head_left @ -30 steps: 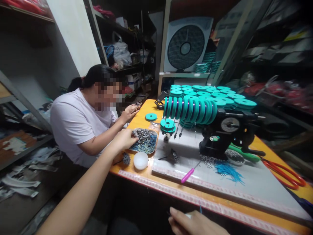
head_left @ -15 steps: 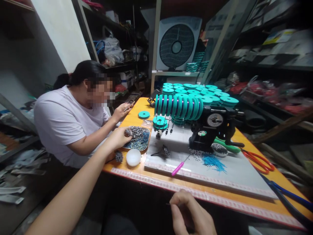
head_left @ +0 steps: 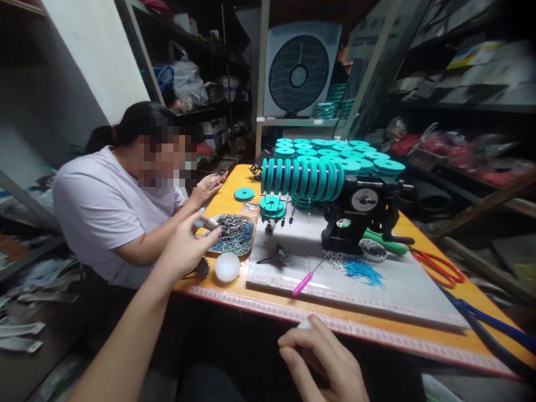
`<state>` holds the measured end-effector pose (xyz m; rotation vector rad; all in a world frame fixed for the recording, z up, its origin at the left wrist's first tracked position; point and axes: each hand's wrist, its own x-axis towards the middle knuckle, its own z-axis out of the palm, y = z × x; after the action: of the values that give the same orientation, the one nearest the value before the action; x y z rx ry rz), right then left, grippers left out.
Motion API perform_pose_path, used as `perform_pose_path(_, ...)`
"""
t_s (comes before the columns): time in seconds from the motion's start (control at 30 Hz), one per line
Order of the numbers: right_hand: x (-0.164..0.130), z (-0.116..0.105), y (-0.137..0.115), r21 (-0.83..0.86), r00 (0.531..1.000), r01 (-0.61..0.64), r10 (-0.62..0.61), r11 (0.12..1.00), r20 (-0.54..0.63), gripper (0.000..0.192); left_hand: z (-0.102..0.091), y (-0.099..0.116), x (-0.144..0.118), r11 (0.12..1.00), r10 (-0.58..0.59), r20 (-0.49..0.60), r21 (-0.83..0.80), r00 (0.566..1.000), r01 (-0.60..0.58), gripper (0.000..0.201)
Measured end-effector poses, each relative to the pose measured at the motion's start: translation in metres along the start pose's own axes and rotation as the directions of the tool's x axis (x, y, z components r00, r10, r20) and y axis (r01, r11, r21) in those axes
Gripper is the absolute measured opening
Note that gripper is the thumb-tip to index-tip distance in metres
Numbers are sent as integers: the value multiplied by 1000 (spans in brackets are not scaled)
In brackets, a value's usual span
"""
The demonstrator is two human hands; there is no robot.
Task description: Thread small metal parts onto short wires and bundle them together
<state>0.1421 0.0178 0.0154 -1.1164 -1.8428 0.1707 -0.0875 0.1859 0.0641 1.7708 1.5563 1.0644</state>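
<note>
My left hand [head_left: 184,243] is at the near left side of a tray [head_left: 252,245] of grey metal pieces and thin bluish pieces. Its fingers are bent close together; a whitish covering or piece [head_left: 205,221] shows at them, and I cannot tell which. Below the tray sits a round white object [head_left: 227,268]. My right hand [head_left: 324,360] hovers in front of the table's near edge, thumb and index finger pinched. Anything between them is too small to make out. Something white shows near its index finger.
A black machine [head_left: 355,206] with a dial carries a row of teal spools [head_left: 301,178]; more spools lie behind. On the grey board [head_left: 288,262] are a pink-handled tool [head_left: 302,283] and blue strands [head_left: 363,271]. Orange handles [head_left: 439,271] lie right. A co-worker [head_left: 121,195] holds a phone.
My left hand has drawn back slightly from the tray, down and left, and turned. The right hand has shifted a little left and up. The view has moved slightly.
</note>
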Motion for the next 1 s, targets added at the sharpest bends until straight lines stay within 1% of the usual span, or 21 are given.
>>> perform_pose_path(0.07,1,3,-4,76,999,-29,31,997,-29,6,14,9,-38,986,-40,18,-162,999,42,42)
perform_pose_path(0.1,1,5,-6,109,997,-44,50,993,-51,7,23,13,-57,959,-61,61,-274,996,76,45)
perform_pose_path(0.13,2,6,-7,140,995,-60,71,988,-74,8,33,17,-75,830,-154,192,-508,969,232,46)
perform_pose_path(0.17,2,7,-9,169,991,-76,93,983,-93,9,43,20,-91,683,-205,305,-636,930,359,47)
perform_pose_path(0.23,1,7,-10,219,983,-107,136,970,-121,11,58,26,-115,443,-247,469,-723,848,530,43)
perform_pose_path(0.27,0,8,-10,237,979,-126,160,963,-130,12,64,29,-124,362,-260,517,-731,816,579,42)
perform_pose_path(0.3,-2,7,-10,248,974,-145,183,958,-137,13,68,31,-131,301,-272,553,-729,788,615,43)
perform_pose_path(0.37,-5,7,-10,255,965,-174,217,951,-148,13,72,34,-141,212,-295,599,-718,744,663,48)
perform_pose_path(0.43,-7,8,-11,267,957,-192,240,944,-162,13,74,35,-147,159,-304,625,-711,719,685,53)
perform_pose_path(0.57,-10,12,-15,330,943,-213,282,920,-176,7,76,36,-155,87,-287,646,-718,708,690,55)
perform_pose_path(0.63,-10,15,-16,368,938,-227,304,902,-167,6,77,37,-158,55,-272,670,-706,691,706,55)
perform_pose_path(0.73,-9,17,-17,441,932,-241,333,865,-144,9,76,41,-159,40,-268,691,-688,671,724,54)
perform_pose_path(0.87,-9,18,-17,518,922,-265,371,813,-110,9,72,50,-160,27,-344,675,-688,652,726,56)
perform_pose_path(1.0,-8,17,-19,546,899,-317,430,775,-88,6,70,55,-160,31,-368,673,-681,642,732,57)
